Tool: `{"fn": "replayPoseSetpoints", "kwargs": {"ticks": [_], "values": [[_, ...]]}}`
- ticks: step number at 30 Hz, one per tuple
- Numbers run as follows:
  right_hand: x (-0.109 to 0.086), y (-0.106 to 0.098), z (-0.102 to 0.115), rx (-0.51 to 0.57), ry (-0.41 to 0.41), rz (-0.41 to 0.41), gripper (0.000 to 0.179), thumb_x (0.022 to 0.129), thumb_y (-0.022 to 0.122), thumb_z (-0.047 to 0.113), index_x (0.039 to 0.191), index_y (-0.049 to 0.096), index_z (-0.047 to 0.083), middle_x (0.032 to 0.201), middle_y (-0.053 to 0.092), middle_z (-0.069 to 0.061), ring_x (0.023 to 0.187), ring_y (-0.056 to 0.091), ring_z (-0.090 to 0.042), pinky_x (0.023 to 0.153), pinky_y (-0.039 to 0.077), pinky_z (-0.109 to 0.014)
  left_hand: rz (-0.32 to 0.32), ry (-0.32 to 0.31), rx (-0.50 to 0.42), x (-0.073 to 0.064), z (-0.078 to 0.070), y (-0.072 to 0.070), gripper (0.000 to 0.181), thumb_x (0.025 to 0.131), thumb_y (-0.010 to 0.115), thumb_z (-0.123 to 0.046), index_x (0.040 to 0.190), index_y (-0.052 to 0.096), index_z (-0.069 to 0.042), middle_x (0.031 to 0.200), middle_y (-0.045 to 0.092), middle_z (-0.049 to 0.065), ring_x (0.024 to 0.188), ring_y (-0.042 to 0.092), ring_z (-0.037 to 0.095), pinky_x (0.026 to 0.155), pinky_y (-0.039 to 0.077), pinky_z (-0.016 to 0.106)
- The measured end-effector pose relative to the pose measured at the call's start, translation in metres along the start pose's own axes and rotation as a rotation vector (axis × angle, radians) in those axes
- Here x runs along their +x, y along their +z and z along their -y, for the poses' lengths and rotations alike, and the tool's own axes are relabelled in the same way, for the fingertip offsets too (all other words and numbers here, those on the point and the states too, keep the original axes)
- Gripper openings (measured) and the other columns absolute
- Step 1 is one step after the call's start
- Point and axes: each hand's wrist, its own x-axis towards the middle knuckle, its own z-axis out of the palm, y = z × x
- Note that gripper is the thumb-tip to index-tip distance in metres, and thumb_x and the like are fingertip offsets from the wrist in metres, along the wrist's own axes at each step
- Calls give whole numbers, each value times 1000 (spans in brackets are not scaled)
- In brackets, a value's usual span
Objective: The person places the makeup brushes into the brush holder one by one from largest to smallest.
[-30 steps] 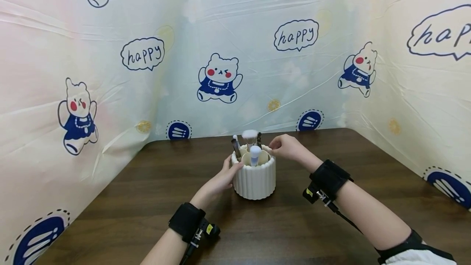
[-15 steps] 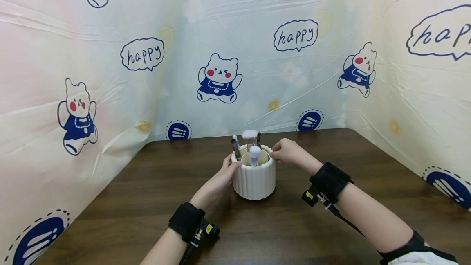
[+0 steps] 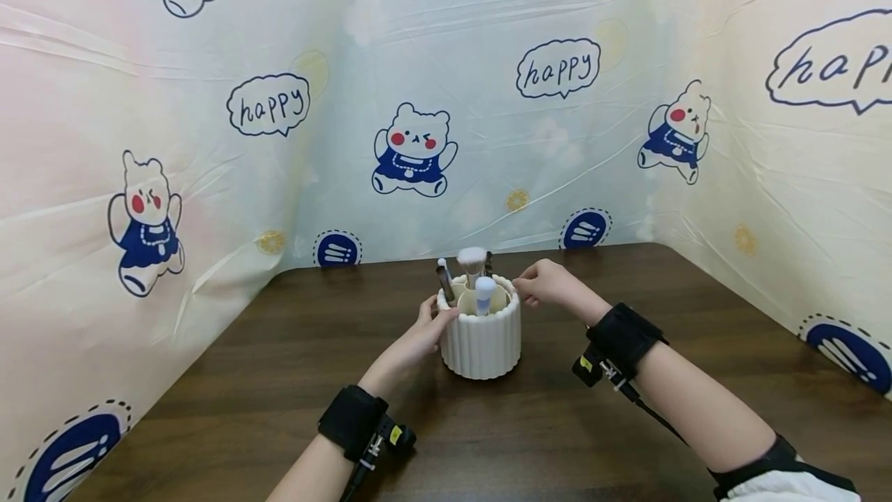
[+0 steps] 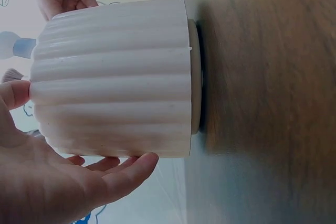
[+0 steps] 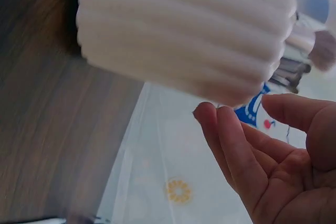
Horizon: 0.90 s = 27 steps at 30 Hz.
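A white fluted brush holder [image 3: 481, 343] stands on the table with several makeup brushes upright in it. A pale blue brush [image 3: 484, 289] is nearest, a white-tipped brush [image 3: 471, 256] stands behind it, and a dark handle [image 3: 444, 283] leans at the left. My left hand [image 3: 425, 329] holds the holder's left side, thumb [image 4: 16, 94] at the rim and fingers [image 4: 134, 174] along the wall. At the right rim is my right hand [image 3: 547, 283]. Its fingertips [image 5: 206, 113] are right at the outer wall, its thumb [image 5: 294, 109] apart from them.
The brown wooden table [image 3: 279, 409] runs back to a patterned cloth [image 3: 488, 138], which hangs behind and along both sides. Each wrist wears a black strap with a small camera, the right strap [image 3: 625, 337] trailing a cable.
My right hand has drawn slightly right and lowered a little at the rim. The pale blue brush has shifted slightly right within the holder's outline. My left hand keeps its place.
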Motion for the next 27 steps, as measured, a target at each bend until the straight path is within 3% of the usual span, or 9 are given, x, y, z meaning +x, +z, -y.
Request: {"fn": "replayPoseSetpoints", "kwargs": {"ticks": [8,13,19,24,27], "values": [[9,-10,-27,63,64,-39,27,93,56,13,103,66,-10,69,62,-2,57,54,-4,61,54,-23,1,-2,1,0,0,0,78,99,39,-42,151,-4,-4,156,6,26,145,13,42,111,22,63],[9,-14,-46,49,68,-51,19,90,58,9,83,67,-5,59,55,4,53,50,-4,55,47,-20,-7,-13,9,2,2,0,78,99,39,-44,151,-4,-6,157,8,24,144,16,42,110,24,64],[12,-19,-74,-1,83,16,31,87,59,8,57,58,7,51,49,3,51,49,-10,55,44,-24,-12,-17,0,2,3,1,78,98,40,-45,151,-4,-7,156,10,23,144,17,42,110,25,64],[23,-20,-97,-70,172,56,38,86,64,11,49,55,11,47,48,4,47,49,-8,54,42,-21,-8,-13,7,2,3,1,79,98,39,-45,151,-5,-7,156,9,23,144,16,42,110,24,64],[25,-16,-104,-59,247,56,34,86,63,9,52,56,9,48,48,4,46,47,-6,53,41,-19,-6,-16,5,2,2,1,79,98,39,-45,151,-5,-7,156,9,23,144,16,42,110,24,64]]}}
